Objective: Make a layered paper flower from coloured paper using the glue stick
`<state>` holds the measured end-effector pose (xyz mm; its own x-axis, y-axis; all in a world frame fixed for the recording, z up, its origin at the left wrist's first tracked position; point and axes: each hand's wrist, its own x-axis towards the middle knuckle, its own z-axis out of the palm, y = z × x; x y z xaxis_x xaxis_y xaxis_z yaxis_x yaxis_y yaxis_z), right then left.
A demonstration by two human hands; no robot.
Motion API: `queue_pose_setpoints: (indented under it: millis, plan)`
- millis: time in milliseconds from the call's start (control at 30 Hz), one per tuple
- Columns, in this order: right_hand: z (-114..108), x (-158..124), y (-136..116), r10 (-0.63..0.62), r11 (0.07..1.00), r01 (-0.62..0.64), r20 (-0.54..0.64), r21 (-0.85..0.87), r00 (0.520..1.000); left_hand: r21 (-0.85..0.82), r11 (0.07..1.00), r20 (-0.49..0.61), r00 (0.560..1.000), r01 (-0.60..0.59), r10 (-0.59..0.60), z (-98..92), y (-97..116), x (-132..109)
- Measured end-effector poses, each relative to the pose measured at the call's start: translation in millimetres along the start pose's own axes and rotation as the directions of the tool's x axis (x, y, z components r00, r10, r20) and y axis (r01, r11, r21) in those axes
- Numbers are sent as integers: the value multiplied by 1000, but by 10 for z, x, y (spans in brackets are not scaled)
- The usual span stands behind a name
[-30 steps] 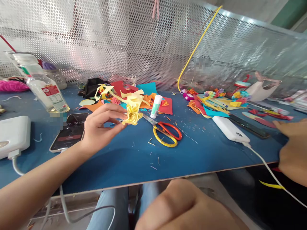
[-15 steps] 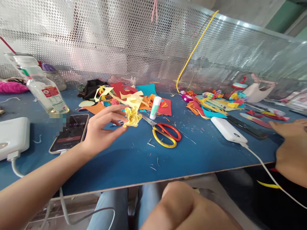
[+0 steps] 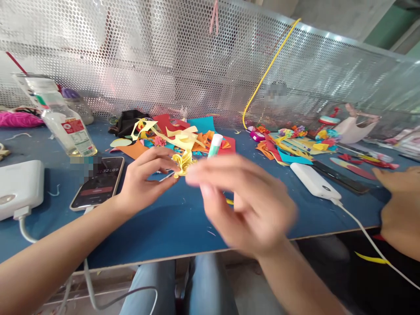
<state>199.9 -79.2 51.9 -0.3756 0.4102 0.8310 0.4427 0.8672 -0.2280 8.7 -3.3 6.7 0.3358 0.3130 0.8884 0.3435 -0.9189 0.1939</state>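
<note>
My left hand (image 3: pixel 146 181) pinches a yellow paper flower (image 3: pixel 183 162) just above the blue table (image 3: pixel 170 223). My right hand (image 3: pixel 243 203) is raised in front of me, blurred by motion, its fingers spread and reaching toward the flower; nothing shows in it. It covers the scissors that lay behind it. A glue stick (image 3: pixel 215 145) stands upright just beyond my right fingers. A heap of coloured paper scraps (image 3: pixel 177 133) lies behind the flower.
A phone (image 3: pixel 98 181) and a white power bank (image 3: pixel 19 186) lie at left, with a plastic bottle (image 3: pixel 64 124) behind. Another white power bank (image 3: pixel 315 181) with a cable lies at right, near more paper pieces (image 3: pixel 292 142). Another person's hand (image 3: pixel 398 205) rests at the right edge. Perforated metal screen (image 3: pixel 183 61) behind.
My right hand has risen from below the table edge to in front of the flower, covering the scissors. My left hand has kept the flower and lowered it slightly.
</note>
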Motion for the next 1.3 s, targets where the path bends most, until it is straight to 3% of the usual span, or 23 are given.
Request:
queue_pose_setpoints:
  millis: [100,233,400,500,600,700,867,1000,1133,1300]
  plan:
    - [134,194,364,137,990,-141,114,31,984,-21,990,34,989,142,-141,14,-4,-15]
    - [318,236,654,282,904,-370,352,213,893,-33,952,126,946,304,-298,29,35,-5]
    - [451,147,781,388,753,-524,374,398,842,-145,856,211,861,496,-463,31,67,24]
    - [473,106,802,375,722,-519,370,458,850,-208,758,208,786,618,-583,43,32,16]
    - [489,70,813,352,771,-478,344,421,870,-169,719,155,738,674,-656,63,4,-1]
    - [511,36,823,337,855,-410,259,319,905,-103,728,116,735,678,-668,75,11,-11]
    - [541,5,835,277,940,-295,121,170,953,-31,741,182,733,671,-655,62,35,-18]
    - [551,-3,844,256,952,-274,137,139,957,-47,709,231,698,704,-678,54,15,-25]
    - [566,-5,842,218,954,-249,182,168,959,-90,719,194,720,689,-666,67,-1,-10]
    - [576,-10,804,174,964,-213,228,158,958,1,726,194,713,687,-674,73,12,25]
